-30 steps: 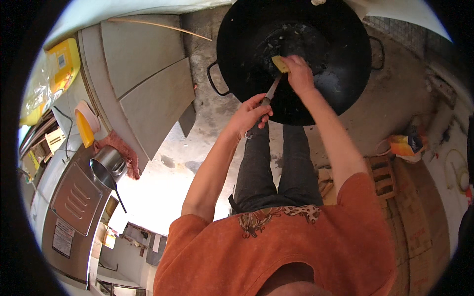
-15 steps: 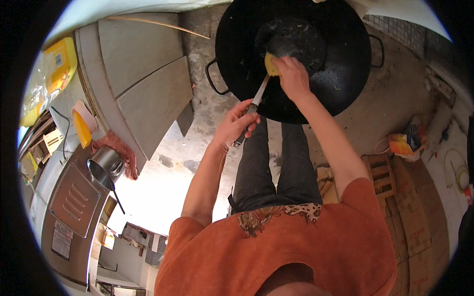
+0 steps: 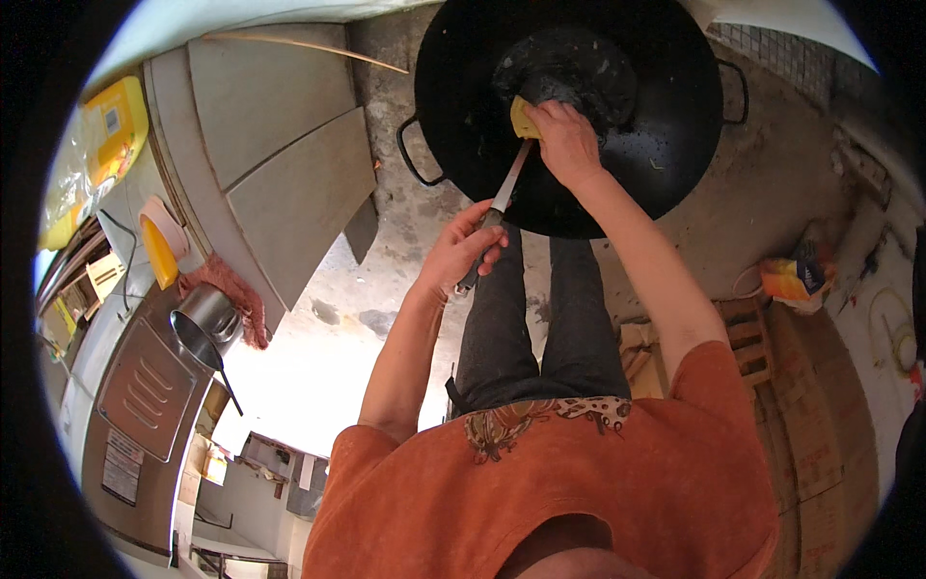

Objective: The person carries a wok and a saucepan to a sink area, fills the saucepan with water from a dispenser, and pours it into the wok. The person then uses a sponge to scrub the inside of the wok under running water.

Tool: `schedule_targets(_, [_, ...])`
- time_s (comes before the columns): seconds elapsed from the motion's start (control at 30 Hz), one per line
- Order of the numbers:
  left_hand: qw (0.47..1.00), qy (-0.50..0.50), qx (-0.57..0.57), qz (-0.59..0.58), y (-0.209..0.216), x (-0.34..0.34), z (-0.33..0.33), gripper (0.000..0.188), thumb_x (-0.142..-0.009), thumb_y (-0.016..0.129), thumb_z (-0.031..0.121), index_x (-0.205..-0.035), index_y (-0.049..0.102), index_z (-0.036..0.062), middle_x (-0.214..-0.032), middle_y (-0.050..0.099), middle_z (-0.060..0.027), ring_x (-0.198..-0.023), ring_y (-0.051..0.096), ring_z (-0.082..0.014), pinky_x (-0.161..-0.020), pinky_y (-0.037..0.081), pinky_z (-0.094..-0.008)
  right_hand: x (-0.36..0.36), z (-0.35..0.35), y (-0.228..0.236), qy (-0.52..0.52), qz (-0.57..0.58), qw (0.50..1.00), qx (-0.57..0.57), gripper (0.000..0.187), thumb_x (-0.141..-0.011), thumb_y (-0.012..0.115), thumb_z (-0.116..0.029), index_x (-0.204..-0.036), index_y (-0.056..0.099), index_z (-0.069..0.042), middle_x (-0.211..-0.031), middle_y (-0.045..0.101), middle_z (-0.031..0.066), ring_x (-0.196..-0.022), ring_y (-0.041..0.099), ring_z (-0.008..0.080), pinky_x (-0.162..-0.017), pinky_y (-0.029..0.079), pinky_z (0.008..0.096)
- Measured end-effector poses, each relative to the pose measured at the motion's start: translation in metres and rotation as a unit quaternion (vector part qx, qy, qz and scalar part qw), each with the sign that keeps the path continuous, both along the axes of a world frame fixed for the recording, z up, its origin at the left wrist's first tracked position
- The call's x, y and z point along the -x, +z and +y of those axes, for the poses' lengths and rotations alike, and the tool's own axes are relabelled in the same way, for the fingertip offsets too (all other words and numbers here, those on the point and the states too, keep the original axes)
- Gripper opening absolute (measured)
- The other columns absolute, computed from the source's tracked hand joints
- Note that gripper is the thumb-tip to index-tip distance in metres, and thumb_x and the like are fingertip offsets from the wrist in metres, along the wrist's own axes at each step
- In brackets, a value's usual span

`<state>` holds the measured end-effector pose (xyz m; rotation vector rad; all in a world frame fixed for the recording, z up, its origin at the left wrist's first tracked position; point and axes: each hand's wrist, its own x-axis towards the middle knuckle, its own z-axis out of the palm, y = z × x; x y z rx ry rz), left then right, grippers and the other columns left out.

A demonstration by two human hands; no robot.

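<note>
My left hand [image 3: 465, 246] is closed around the dark handle of a long metal utensil [image 3: 509, 179]. Its pale shaft slants up over the near rim of a large black wok [image 3: 666, 164]. Between the fingers of my right hand [image 3: 567, 140] is a yellow sponge [image 3: 524, 118], held at the utensil's far end. The sponge and fingers cover that end, so its kind does not show. Dark wet liquid [image 3: 579, 68] lies in the bottom of the wok, with small bits stuck to the wall.
A loop handle [image 3: 410, 154] juts from each side of the wok. On the left counter are a steel pot [image 3: 207, 314], a reddish cloth [image 3: 241, 289] and a yellow container [image 3: 121, 125]. A thin stick [image 3: 309, 48] lies far left. Flattened cardboard [image 3: 801, 425] and a wooden crate [image 3: 748, 338] are at right.
My right hand and the sponge have shifted slightly up and left, and the sponge has tilted. My left hand has barely moved and keeps hold of the utensil.
</note>
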<state>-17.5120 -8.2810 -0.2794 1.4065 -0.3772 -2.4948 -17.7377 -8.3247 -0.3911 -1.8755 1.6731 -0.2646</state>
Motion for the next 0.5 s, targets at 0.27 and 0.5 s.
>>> schedule_targets(0.27, [0.848,-0.216,0.374,-0.305,0.007,-0.008,0.011,0.052,-0.079,0.055,0.005,-0.13,0.047,0.0146,-0.086,0.06,-0.009,-0.066,0.057,-0.0211,-0.055,0.046,-0.0305,0.071,-0.034,-0.044,-0.226,0.163,0.954,-0.113,0.034,-0.084,0.058,-0.011,-0.118,0.056,-0.014,-0.117,0.053,0.0105,-0.105,0.052,0.0326,-0.082,0.049,0.0432])
schedule_targets(0.5, [0.691,-0.341,0.477,-0.422,0.004,0.003,0.004,0.065,-0.07,0.059,0.002,-0.131,0.048,0.022,-0.092,0.053,-0.0103,-0.079,0.057,-0.031,-0.065,0.047,-0.0384,0.027,0.009,0.029,-0.081,0.022,0.995,0.056,0.052,-0.074,0.052,0.006,-0.123,0.053,-0.012,-0.125,0.052,0.0095,-0.109,0.051,0.0299,-0.091,0.042,0.0407])
